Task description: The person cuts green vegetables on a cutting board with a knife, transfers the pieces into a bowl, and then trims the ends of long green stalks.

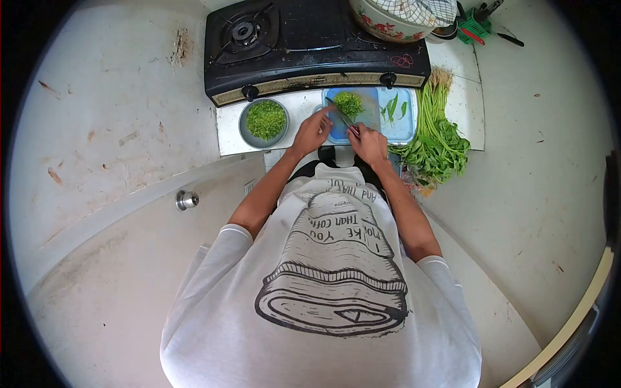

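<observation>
My right hand [371, 145] is wrapped round the handle of a knife [344, 117], whose blade slants up and left over a blue cutting board [337, 133]. Close to the blade's tip is my left hand [313, 132], index finger stretched toward it and thumb apart, with nothing seen in its grip. A heap of finely chopped greens [348, 102] lies on the board beside the blade. Some loose green leaves [392, 107] rest on the board's right part. To the left stands a round grey bowl [244, 134] full of chopped greens [266, 119].
A black two-burner stove [310, 48] borders the counter at the back, with a large floral pot [388, 29] on its right. A bunch of leafy stalks [435, 129] lies right of the board, its leaves over the front edge. A green basket [475, 29] holds utensils at the back right.
</observation>
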{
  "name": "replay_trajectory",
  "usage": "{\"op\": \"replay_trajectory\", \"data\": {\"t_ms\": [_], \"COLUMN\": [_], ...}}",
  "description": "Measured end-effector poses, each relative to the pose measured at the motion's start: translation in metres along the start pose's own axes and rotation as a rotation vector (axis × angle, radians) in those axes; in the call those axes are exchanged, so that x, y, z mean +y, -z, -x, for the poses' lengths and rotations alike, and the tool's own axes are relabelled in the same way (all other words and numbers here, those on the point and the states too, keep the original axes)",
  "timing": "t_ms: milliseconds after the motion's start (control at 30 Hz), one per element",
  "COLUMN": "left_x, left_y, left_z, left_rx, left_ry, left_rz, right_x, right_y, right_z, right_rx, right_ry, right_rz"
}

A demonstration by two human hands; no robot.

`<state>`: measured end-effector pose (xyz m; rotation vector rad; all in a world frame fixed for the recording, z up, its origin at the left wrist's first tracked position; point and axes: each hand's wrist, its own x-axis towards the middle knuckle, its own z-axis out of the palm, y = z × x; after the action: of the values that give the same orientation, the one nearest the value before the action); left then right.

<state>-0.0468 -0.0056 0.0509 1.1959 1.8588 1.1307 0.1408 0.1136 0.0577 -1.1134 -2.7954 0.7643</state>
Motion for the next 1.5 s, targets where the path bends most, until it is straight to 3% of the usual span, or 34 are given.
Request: {"op": "replay_trajectory", "data": {"t_ms": [200, 500, 700, 900, 1100, 1300, 1500], "left_x": [0.002, -0.010, 0.003, -0.002, -0.010, -0.004, -0.016], "left_y": [0.001, -0.005, 0.002, 0.004, -0.001, 0.012, 0.014], "left_z": [-0.019, -0.033, -0.035, -0.029, -0.032, -0.015, 0.010], "left_rx": [-0.158, -0.287, -0.279, -0.324, -0.242, -0.043, 0.045], "left_ry": [-0.212, -0.276, -0.016, -0.048, -0.018, 0.084, 0.154], "left_rz": [-0.262, -0.350, -0.277, -0.267, -0.286, -0.027, -0.015], "right_x": [0.017, 0.015, 0.012, 0.011, 0.012, 0.041, 0.051], "right_y": [-0.002, 0.001, -0.001, 0.005, 0.010, -0.002, -0.001], "right_z": [0.005, 0.009, 0.009, 0.013, 0.019, 0.030, 0.036], "right_rx": [0.033, 0.043, 0.024, 0.030, 0.023, 0.031, -0.053], "right_ry": [-0.022, 0.026, 0.010, 0.015, 0.048, 0.090, 0.157], "right_rz": [0.018, -0.017, -0.012, -0.014, -0.095, -0.108, 0.135]}}
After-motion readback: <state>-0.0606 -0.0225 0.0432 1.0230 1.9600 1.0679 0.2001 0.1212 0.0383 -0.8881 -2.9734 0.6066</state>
